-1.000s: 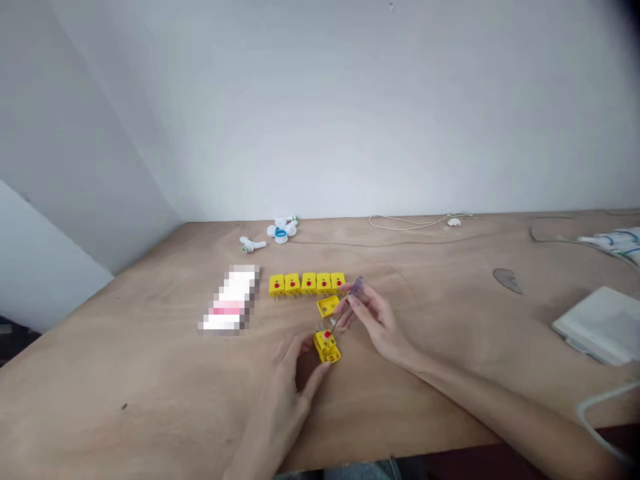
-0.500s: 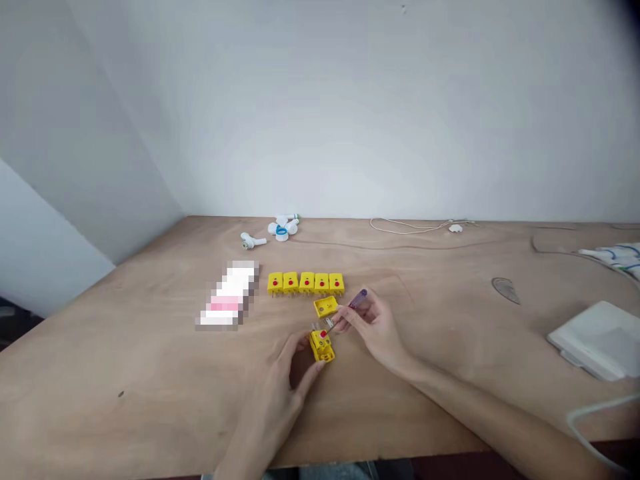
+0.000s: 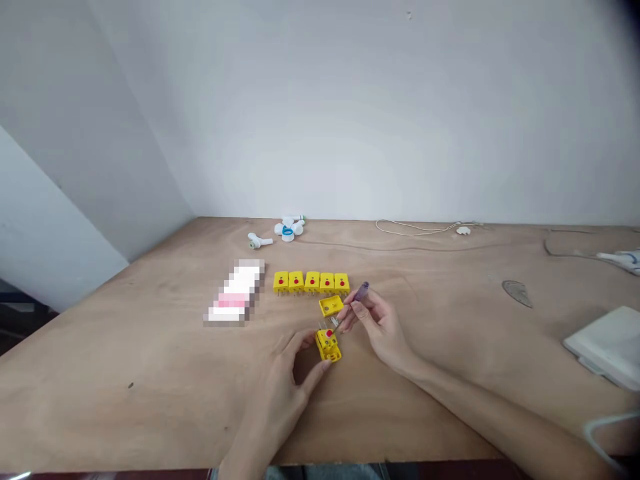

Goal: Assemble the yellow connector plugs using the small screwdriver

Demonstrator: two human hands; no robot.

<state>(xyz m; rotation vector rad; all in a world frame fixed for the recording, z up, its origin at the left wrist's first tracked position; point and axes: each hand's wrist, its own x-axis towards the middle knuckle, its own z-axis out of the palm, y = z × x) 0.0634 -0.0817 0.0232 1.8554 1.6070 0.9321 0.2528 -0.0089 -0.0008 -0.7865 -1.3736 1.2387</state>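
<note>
My left hand (image 3: 293, 373) grips a yellow plug (image 3: 327, 345) from its left side, thumb and fingers curved round it on the table. The plug is opened up, with a red piece on top and metal pins pointing away from me. In my right hand (image 3: 377, 323) is a small screwdriver (image 3: 361, 293) with a purple handle. Its shaft slants down to the left, and the tip is at or close to the red piece; exact contact is hard to see. A yellow cover (image 3: 331, 306) lies just beyond the plug, with a small metal piece (image 3: 334, 321) near it.
Several closed yellow plugs (image 3: 312, 282) stand in a row farther back. A blurred-out white and pink item (image 3: 237, 293) lies left of them. White fittings (image 3: 289, 230) and a thin cord (image 3: 415, 231) are by the wall. A white case (image 3: 607, 347) sits at right.
The whole view has shifted slightly, so the things on the table appear a little farther right. Both hands keep their hold on the plug and the screwdriver.
</note>
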